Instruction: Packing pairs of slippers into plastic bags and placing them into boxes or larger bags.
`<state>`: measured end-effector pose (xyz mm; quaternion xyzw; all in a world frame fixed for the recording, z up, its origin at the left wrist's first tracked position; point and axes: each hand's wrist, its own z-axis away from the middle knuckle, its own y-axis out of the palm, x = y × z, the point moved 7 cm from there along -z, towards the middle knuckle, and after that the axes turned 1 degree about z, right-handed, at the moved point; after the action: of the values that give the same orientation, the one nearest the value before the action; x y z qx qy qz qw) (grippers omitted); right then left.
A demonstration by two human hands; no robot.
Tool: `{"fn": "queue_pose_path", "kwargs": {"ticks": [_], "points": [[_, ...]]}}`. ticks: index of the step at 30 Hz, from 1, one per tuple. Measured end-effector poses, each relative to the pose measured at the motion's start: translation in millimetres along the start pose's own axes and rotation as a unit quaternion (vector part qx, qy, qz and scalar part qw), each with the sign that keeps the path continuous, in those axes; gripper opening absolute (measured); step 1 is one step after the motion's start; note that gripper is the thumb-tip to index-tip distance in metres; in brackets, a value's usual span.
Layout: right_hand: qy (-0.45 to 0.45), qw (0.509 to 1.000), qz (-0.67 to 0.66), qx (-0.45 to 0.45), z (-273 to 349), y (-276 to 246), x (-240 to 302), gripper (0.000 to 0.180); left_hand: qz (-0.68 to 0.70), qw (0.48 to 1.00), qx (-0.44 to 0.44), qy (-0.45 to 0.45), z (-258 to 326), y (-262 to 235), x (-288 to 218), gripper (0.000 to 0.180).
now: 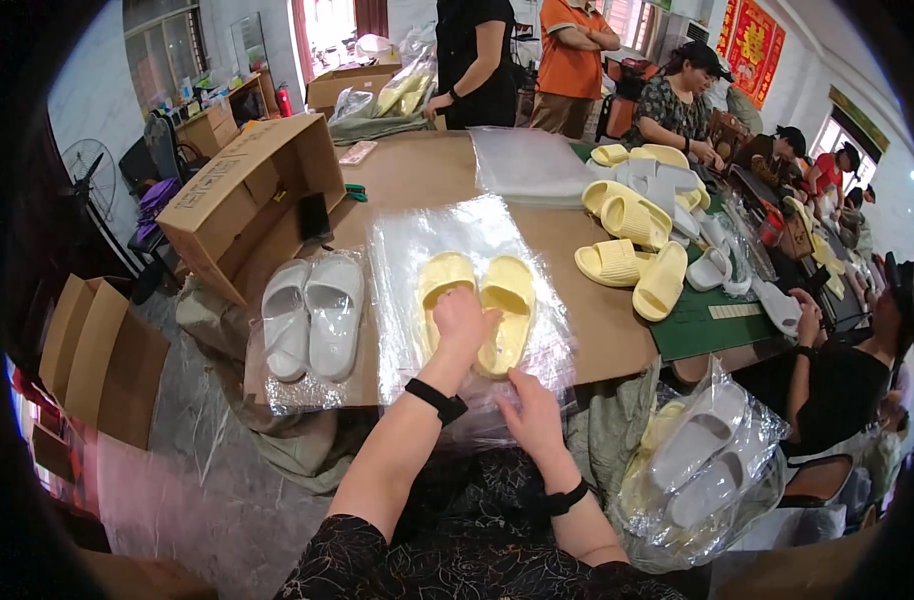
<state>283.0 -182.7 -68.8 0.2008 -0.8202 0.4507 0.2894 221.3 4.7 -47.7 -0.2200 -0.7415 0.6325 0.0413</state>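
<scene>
A pair of yellow slippers (509, 300) lies side by side on a stack of clear plastic bags (402, 250) in front of me. My left hand (460, 322) is closed over the left slipper, its fingers curled down into the foot opening and partly hidden. The thumb points across to the right slipper. By the heel of that slipper, my right hand (533, 412) has its thumb and forefinger apart, the forefinger close to the heel. Left of the stack, a pair of grey slippers (334, 315) lies in clear plastic.
An open cardboard box (242, 185) stands at the table's left. Loose yellow and grey slippers (660, 283) lie on a green mat (692, 335) at right. Bagged slippers (702, 450) sit near my right elbow. More clear sheets (532, 165) lie behind. Several people work or stand around.
</scene>
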Motion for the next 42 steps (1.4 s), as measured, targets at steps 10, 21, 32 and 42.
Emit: {"fn": "queue_pose_path", "kwargs": {"ticks": [10,21,32,42], "points": [[0.048,0.988,-0.127,0.067,-0.1,-10.6,6.7,0.024,0.145,0.977,-0.136,0.083,-14.3,11.2,12.4,0.018],[0.112,0.958,-0.19,-0.184,-33.4,-18.6,-51.7,0.014,0.247,0.956,-0.157,0.029,0.2,-39.2,58.0,0.035],[-0.041,0.994,0.06,-0.083,-27.4,17.6,-17.6,0.018,0.104,0.986,-0.125,-0.028,-3.9,13.6,39.8,0.039],[0.009,0.997,-0.045,-0.056,-20.4,16.4,-43.9,0.017,0.176,0.97,-0.166,0.013,-8.0,-54.5,56.0,0.022]]}}
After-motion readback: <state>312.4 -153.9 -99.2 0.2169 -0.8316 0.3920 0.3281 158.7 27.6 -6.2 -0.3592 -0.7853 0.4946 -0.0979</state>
